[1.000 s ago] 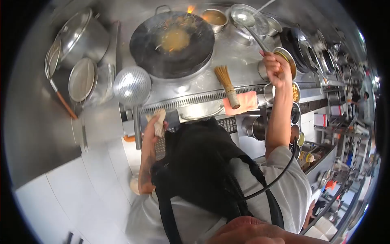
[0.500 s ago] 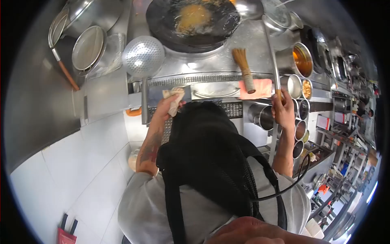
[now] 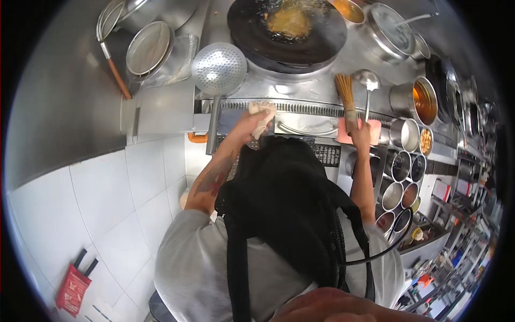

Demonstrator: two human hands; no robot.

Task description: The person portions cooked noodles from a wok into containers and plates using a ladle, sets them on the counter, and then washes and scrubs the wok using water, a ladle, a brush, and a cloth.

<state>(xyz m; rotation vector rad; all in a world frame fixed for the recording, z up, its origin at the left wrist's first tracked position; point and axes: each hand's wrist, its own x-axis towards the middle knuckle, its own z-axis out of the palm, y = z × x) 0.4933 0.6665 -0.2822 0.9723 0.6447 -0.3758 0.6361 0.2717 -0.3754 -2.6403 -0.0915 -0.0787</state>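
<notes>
1. At the front edge of the steel tabletop (image 3: 161, 110), my left hand (image 3: 248, 127) has its fingers clamped on a crumpled rag (image 3: 261, 115), kept handy by the grate.
2. My right hand (image 3: 360, 134) grips the ladle (image 3: 367, 80) by its handle, fingers closed, with the bowl up near the wok (image 3: 322, 43).
3. A bamboo brush (image 3: 346, 96) stands just beside the ladle; a skimmer (image 3: 219, 70) lies left, and seasoning pots (image 3: 405, 134) crowd the right.
</notes>
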